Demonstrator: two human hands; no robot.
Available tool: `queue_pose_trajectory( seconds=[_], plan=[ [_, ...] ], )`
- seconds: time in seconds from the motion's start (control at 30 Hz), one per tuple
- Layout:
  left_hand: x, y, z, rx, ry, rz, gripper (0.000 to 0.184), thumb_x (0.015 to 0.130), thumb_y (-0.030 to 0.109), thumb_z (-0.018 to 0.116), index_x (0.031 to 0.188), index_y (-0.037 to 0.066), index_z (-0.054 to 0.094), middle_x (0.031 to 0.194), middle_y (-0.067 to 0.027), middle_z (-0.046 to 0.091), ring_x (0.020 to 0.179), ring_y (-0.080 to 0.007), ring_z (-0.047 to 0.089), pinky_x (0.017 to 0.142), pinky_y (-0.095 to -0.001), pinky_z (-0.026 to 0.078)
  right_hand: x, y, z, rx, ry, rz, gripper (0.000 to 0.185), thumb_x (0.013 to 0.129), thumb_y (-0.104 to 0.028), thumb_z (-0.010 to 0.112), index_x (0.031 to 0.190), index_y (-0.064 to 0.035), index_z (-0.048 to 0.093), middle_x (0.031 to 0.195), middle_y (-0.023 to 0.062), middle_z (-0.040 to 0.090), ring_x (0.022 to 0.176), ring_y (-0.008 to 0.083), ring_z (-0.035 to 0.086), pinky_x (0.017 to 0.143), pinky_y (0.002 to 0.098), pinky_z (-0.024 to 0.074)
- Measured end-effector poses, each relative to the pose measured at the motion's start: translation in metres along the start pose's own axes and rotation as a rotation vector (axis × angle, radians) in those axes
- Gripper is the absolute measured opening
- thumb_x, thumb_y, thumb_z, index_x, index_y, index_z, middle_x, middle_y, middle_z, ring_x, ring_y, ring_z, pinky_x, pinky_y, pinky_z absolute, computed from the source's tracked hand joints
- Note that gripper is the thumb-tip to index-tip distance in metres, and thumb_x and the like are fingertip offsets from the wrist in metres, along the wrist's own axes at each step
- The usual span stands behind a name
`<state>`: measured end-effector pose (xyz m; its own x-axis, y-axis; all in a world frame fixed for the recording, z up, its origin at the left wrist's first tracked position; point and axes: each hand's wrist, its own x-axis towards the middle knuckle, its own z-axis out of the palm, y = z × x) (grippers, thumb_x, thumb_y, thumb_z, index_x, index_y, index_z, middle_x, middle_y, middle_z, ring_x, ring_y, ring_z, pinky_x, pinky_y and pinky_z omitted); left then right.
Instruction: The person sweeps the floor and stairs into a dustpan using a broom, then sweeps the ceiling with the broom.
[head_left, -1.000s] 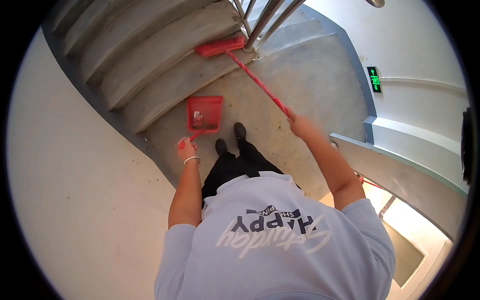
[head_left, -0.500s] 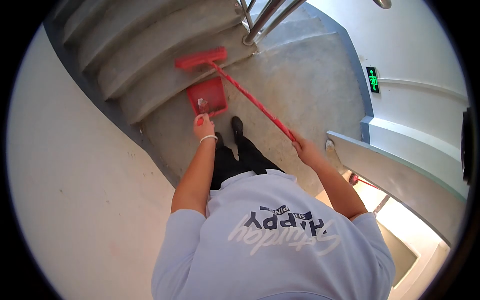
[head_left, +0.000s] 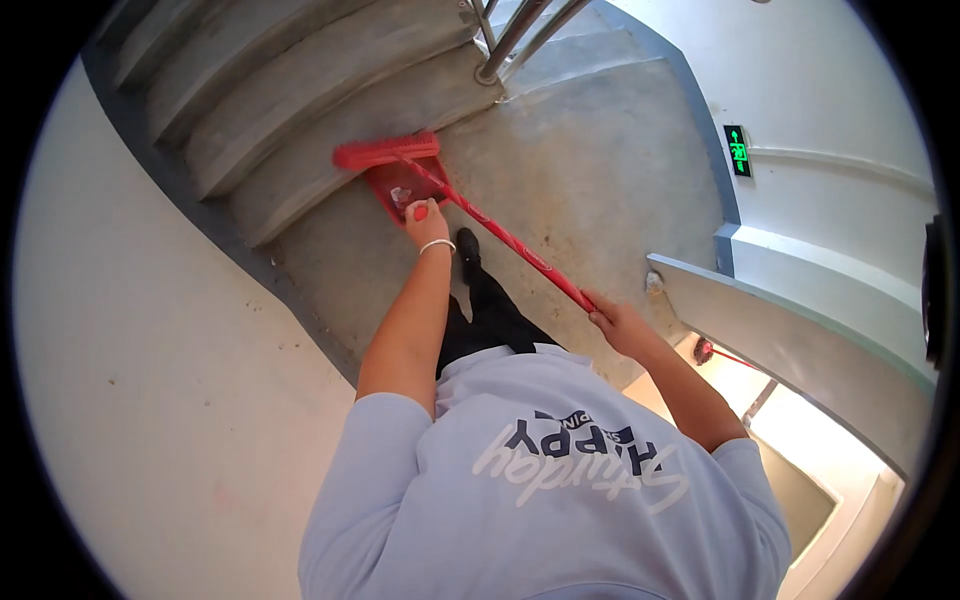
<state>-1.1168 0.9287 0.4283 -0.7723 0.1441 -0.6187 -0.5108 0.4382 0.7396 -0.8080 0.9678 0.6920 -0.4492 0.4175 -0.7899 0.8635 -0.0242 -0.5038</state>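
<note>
While the right hand (head_left: 615, 322) is closed round the near end of the broom (head_left: 500, 228), its red handle runs slantwise away from the person, up and to the left, towards the bottom of the stairs. The broom head (head_left: 380, 152) lies nearly crosswise at the far end, its long axis tipped slightly up to the right, with the bristles along the side away from the person. It overlaps the far edge of the red dustpan (head_left: 384, 186), beside the lowest step (head_left: 292, 195); whether the two touch cannot be told.

The left hand (head_left: 428, 222), a pale band (head_left: 437, 245) round its wrist, is wrapped about the dustpan's short handle at the near end. The pan's mouth faces forward to the step, and its body leans a little to the left. Inside, near the left hand, sits a small whitish piece of litter (head_left: 401, 196); any finer debris is too small to make out. Just to the right of the left hand, a dark shoe (head_left: 468, 243) stands on the landing floor (head_left: 590, 170).
</note>
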Motion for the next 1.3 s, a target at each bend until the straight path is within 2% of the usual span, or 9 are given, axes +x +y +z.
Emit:
queue_pose_trajectory(
  seconds=[0.1, 0.17, 0.3, 0.5, 0.77, 0.83, 1.0, 1.13, 1.3],
  plan=[
    [-0.004, 0.005, 0.003, 0.033, -0.023, 0.011, 0.012, 0.075, 0.015, 0.064, 0.079, 0.006, 0.056, 0.073, -0.0053, 0.055, 0.068, -0.0162, 0.052, 0.066, -0.0294, 0.044, 0.001, 0.012, 0.001, 0.049, 0.088, -0.092, 0.046, 0.088, -0.021, 0.047, 0.133, -0.0188, 0.035, 0.094, 0.0231, 0.059, 0.085, 0.039, 0.057, 0.073, 0.044, 0.0447],
    [-0.003, 0.01, 0.011, 0.072, -0.057, 0.029, 0.012, 0.075, 0.015, 0.064, 0.079, 0.007, 0.056, 0.073, -0.005, 0.056, 0.069, -0.0166, 0.052, 0.067, -0.0294, 0.044, 0.024, 0.009, -0.001, -0.011, 0.18, 0.058, 0.045, 0.089, -0.023, 0.045, 0.133, -0.0203, 0.035, 0.094, 0.0234, 0.059, 0.086, 0.039, 0.057, 0.074, 0.0443, 0.0445],
    [0.013, 0.016, -0.033, 0.083, -0.145, -0.033, 0.013, 0.076, 0.016, 0.064, 0.079, 0.009, 0.053, 0.064, -0.003, 0.052, 0.054, -0.0138, 0.049, 0.05, -0.0275, 0.04, 0.072, -0.036, 0.063, -0.185, 0.108, 0.212, 0.045, 0.089, -0.025, 0.045, 0.133, -0.0192, 0.035, 0.094, 0.0228, 0.059, 0.085, 0.0393, 0.057, 0.074, 0.0441, 0.0448],
    [0.013, 0.024, -0.055, 0.099, -0.249, -0.136, 0.017, 0.077, 0.02, 0.064, 0.087, 0.011, 0.053, 0.066, -0.0023, 0.053, 0.05, -0.0115, 0.051, 0.042, -0.0232, 0.042, 0.025, -0.013, 0.088, 0.112, 0.08, -0.072, 0.045, 0.09, -0.026, 0.044, 0.134, -0.0199, 0.033, 0.099, 0.0214, 0.059, 0.09, 0.0378, 0.057, 0.077, 0.0432, 0.0448],
    [0.032, 0.013, -0.087, 0.088, -0.326, -0.145, 0.017, 0.077, 0.022, 0.065, 0.086, 0.013, 0.053, 0.068, -0.0018, 0.054, 0.048, -0.0112, 0.05, 0.04, -0.0234, 0.042, 0.079, -0.061, 0.107, -0.118, 0.193, 0.242, 0.048, 0.088, -0.025, 0.046, 0.134, -0.0174, 0.032, 0.105, 0.0226, 0.057, 0.095, 0.0373, 0.056, 0.079, 0.0427, 0.0444],
    [0.031, 0.019, -0.084, 0.049, -0.26, -0.161, 0.016, 0.077, 0.019, 0.066, 0.08, 0.012, 0.052, 0.053, 0.0005, 0.044, 0.038, -0.0103, 0.04, 0.035, -0.0252, 0.03, 0.087, -0.058, 0.112, -0.147, 0.178, 0.2, 0.047, 0.088, -0.025, 0.046, 0.133, -0.0188, 0.034, 0.105, 0.0224, 0.057, 0.095, 0.0372, 0.056, 0.079, 0.0427, 0.0444],
    [0.039, 0.01, -0.098, 0.02, -0.251, -0.117, 0.016, 0.077, 0.018, 0.066, 0.08, 0.012, 0.052, 0.054, 0.0003, 0.044, 0.039, -0.0102, 0.04, 0.036, -0.0247, 0.031, 0.061, -0.018, 0.124, 0.123, 0.219, -0.121, 0.041, 0.088, -0.025, 0.047, 0.128, -0.0211, 0.042, 0.101, 0.0212, 0.059, 0.093, 0.0373, 0.056, 0.078, 0.0431, 0.0445],
    [0.054, -0.012, -0.125, 0.058, -0.295, -0.072, 0.017, 0.079, 0.02, 0.063, 0.088, 0.009, 0.053, 0.069, -0.0029, 0.054, 0.048, -0.0115, 0.05, 0.042, -0.0234, 0.042, 0.057, -0.051, 0.082, -0.134, 0.246, 0.015, 0.037, 0.088, -0.025, 0.047, 0.124, -0.0196, 0.046, 0.099, 0.0206, 0.059, 0.091, 0.0368, 0.057, 0.077, 0.0434, 0.0447],
    [0.059, -0.012, -0.143, 0.057, -0.27, -0.087, 0.015, 0.079, 0.018, 0.062, 0.089, 0.009, 0.054, 0.07, -0.0033, 0.054, 0.049, -0.0115, 0.051, 0.043, -0.0234, 0.043, 0.14, -0.071, 0.039, -0.448, 0.347, 0.112, 0.037, 0.088, -0.028, 0.045, 0.124, -0.0197, 0.043, 0.095, 0.0181, 0.061, 0.085, 0.0361, 0.059, 0.072, 0.0458, 0.0458]
  ],
)
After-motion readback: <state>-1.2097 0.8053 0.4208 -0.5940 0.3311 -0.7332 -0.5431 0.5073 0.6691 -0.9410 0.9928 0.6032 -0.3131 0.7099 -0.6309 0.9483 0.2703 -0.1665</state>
